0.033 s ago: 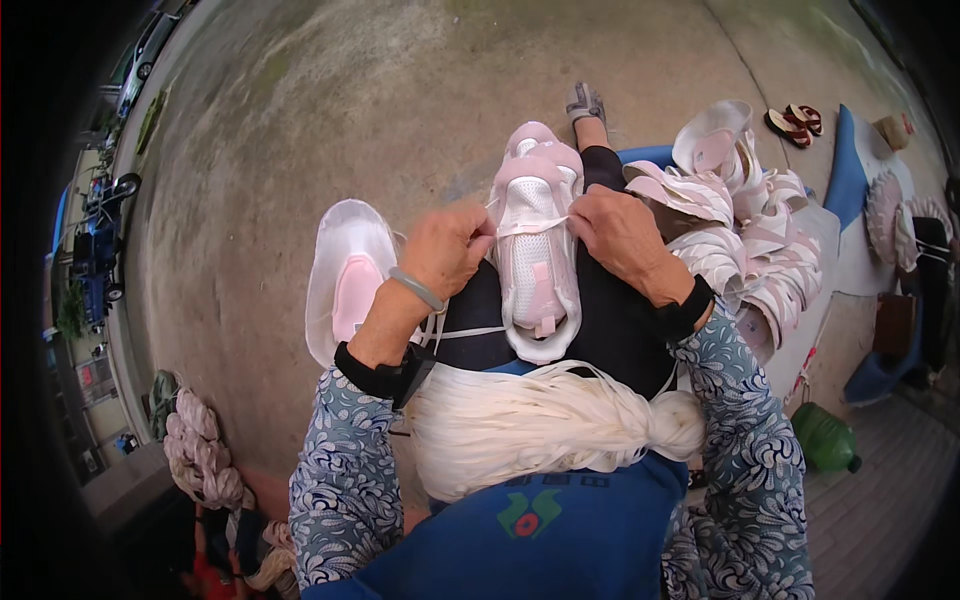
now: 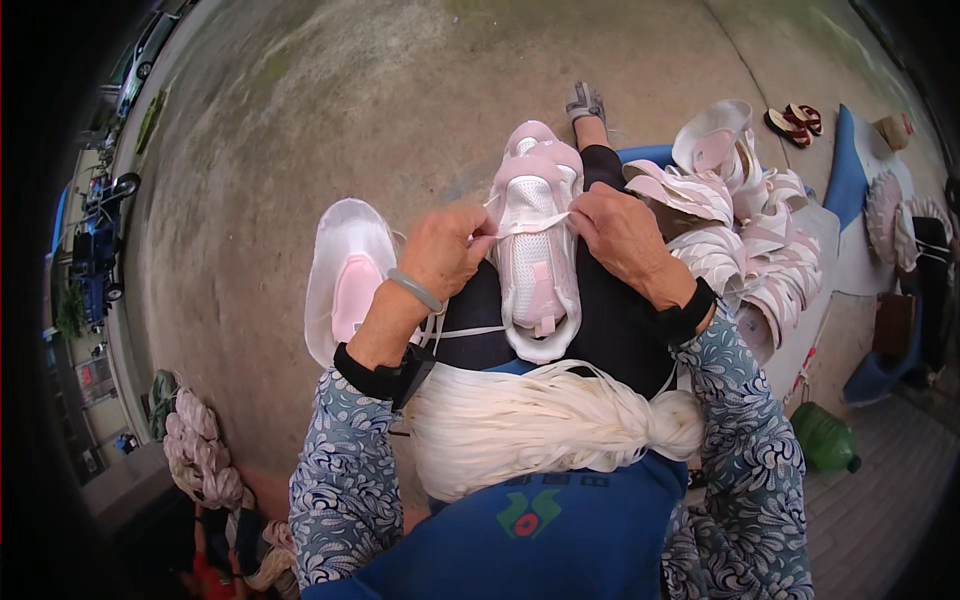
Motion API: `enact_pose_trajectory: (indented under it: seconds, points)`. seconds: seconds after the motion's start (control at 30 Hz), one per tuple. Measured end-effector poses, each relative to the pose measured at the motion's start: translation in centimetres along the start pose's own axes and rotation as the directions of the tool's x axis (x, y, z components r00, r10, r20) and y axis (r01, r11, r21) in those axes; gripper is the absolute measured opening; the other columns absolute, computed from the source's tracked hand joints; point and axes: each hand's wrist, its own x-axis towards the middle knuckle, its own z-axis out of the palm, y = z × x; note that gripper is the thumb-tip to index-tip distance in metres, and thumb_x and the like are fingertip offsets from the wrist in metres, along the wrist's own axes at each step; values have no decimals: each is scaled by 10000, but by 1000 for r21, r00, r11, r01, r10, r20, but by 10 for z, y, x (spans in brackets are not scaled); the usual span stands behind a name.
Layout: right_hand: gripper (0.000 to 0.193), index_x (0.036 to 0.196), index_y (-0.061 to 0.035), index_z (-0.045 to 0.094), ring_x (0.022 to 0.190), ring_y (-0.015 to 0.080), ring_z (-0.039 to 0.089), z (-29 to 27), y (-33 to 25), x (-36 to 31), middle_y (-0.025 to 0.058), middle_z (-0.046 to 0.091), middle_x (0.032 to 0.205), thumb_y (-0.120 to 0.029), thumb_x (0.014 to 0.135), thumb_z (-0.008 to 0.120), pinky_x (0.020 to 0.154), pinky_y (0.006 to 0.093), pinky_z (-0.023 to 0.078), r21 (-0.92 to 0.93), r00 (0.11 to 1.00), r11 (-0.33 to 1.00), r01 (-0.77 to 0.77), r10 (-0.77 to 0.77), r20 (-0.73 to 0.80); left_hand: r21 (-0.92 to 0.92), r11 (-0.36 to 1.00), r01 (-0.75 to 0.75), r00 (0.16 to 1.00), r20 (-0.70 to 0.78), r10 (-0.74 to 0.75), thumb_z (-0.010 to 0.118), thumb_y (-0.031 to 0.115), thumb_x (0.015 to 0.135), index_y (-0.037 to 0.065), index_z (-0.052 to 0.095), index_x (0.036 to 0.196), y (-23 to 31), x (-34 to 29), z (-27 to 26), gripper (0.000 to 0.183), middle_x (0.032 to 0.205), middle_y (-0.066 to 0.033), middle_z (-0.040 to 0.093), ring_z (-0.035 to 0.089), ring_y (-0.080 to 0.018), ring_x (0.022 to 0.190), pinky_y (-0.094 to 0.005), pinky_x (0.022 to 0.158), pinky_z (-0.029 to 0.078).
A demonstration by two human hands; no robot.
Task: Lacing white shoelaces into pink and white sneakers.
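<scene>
Head view, flat white lace (image 2: 538, 229), rounded mesh shoe (image 2: 524, 258)

Off on the right, I can see a pair of dark-strapped sandals (image 2: 793, 126) lying on the stained concrete floor (image 2: 350, 130), near a small brown box (image 2: 893, 131). Nearer, a green plastic bottle (image 2: 826, 438) rests on its side. Away to the left stand a blue truck (image 2: 97, 245) and a car (image 2: 150, 50), and someone in a red top (image 2: 212, 578) shows low down at that side.
</scene>
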Motion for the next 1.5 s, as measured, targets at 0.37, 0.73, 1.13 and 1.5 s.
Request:
enact_pose_trajectory:
  seconds: [0.37,0.73,1.13,1.5]
  points:
    - [135,1015,-13,614,757,285,630,-30,-31,-28,160,635,835,-37,899,548,706,336,496,383,970,891,-244,233,76,-307,933,186,981,9,-192,525,80,922,7,594,1029,38,-39,-14,147,830,-163,669,649,-359,762,-389,666,493]
    - [143,919,2,645,824,374,616,-2,-30,-14,195,622,879,-111,878,567,738,443,489,212,996,973,-91,94,-1,86,976,200,977,-88,-193,569,269,925,111,700,977,31,-34,5,211,805,-185,656,624,-376,746,-426,626,478]
    - [108,829,29,619,761,397,638,-12,-48,8,222,624,834,-57,842,555,684,454,515,-100,988,995,17,-1,155,228,934,276,961,-96,-260,572,236,901,130,722,910,32,-18,0,184,715,-161,658,645,-347,739,-471,689,476]
    - [238,854,33,614,485,118,524,-3,-25,-1,64,566,630,-186,925,552,481,269,432,356,951,882,-308,275,144,162,979,121,993,-21,-119,500,239,953,103,628,990,9,-7,12,190,927,-112,665,520,-434,1182,-684,1049,143]
